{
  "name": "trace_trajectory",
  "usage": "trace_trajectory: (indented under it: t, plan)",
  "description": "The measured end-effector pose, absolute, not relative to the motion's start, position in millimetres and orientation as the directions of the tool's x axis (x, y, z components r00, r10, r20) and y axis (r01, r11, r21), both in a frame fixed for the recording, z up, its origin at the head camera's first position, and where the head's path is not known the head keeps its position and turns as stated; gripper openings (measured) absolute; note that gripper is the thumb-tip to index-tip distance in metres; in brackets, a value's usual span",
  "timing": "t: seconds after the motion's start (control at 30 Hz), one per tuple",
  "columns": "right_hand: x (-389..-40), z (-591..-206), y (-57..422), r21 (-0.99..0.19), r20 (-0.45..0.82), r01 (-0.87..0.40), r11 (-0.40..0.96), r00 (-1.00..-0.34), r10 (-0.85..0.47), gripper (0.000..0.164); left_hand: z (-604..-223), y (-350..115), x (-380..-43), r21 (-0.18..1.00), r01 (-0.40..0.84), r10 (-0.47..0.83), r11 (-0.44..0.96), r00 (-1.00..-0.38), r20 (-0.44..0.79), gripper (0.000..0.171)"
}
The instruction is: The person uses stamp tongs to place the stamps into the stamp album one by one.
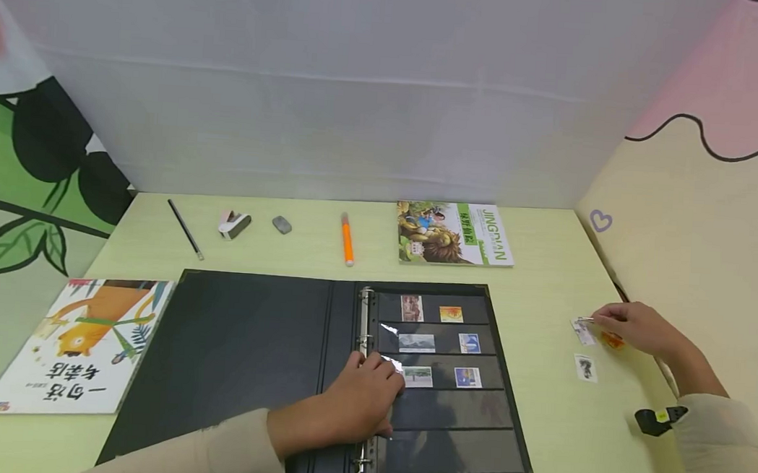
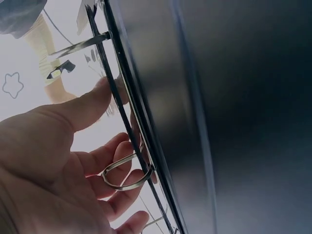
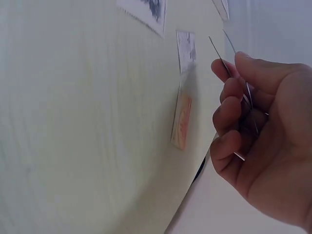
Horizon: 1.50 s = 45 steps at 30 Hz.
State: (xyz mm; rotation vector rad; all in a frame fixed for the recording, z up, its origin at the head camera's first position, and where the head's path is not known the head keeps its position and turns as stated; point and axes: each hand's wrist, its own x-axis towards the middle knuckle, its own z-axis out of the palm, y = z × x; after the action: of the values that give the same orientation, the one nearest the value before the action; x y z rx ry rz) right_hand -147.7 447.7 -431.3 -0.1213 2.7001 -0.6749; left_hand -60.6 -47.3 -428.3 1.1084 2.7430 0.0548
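Observation:
My right hand (image 1: pixel 640 328) holds metal tweezers (image 3: pixel 247 95) between thumb and fingers, with the two tips apart. Near the tips, a small pale stamp (image 1: pixel 583 333) lies on the table. An orange stamp (image 3: pixel 182 121) is partly under the hand in the head view, and a stamp with a dark picture (image 1: pixel 585 367) lies nearer me. My left hand (image 1: pixel 362 402) rests over the ring side of an open black stamp album (image 1: pixel 254 359), its fingers loosely bent by a metal ring (image 2: pixel 127 178). Several stamps sit in the upper three strips of the black page (image 1: pixel 453 407).
Left of the album lies a picture book (image 1: pixel 79 348). Along the back are a pencil (image 1: pixel 185 230), a stapler (image 1: pixel 234 225), a grey eraser (image 1: pixel 282 225), an orange marker (image 1: pixel 347 240) and another book (image 1: pixel 454 233). A wall (image 1: pixel 698 234) borders the table's right edge.

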Motion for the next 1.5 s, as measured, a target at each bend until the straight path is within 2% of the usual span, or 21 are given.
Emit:
trace_trajectory:
  t: [0.17,0.37,0.67,1.0,1.23,1.5]
  plan:
    - [-137,-428,465,-0.459,-0.389,0.064,0.886,-0.911,-0.136,0.035,-433,-42,-62,0.105,0.656,0.664,0.747,-0.73,-0.165,0.052]
    - [-132,-429,474,-0.474,-0.442,0.069,0.878,-0.881,-0.17,0.03,-433,-34,-67,0.1,0.639,0.642,0.763,-0.731,-0.23,0.051]
    - [-140,-441,461,-0.468,-0.368,0.034,0.883,-0.916,-0.16,0.028,-428,-30,-73,0.174,0.606,0.627,0.776,-0.715,-0.309,0.047]
    - [-150,-449,449,-0.505,-0.316,0.049,0.861,-0.94,-0.132,0.031,-429,-31,-72,0.192,0.598,0.626,0.778,-0.717,-0.305,0.058]
    - [-156,-449,444,-0.457,-0.293,0.057,0.888,-0.952,-0.09,0.036,-429,-35,-71,0.225,0.594,0.635,0.772,-0.716,-0.288,0.055]
    - [-164,-460,435,-0.474,-0.283,0.057,0.879,-0.955,-0.091,0.037,-428,-35,-71,0.234,0.605,0.649,0.761,-0.704,-0.289,0.054]
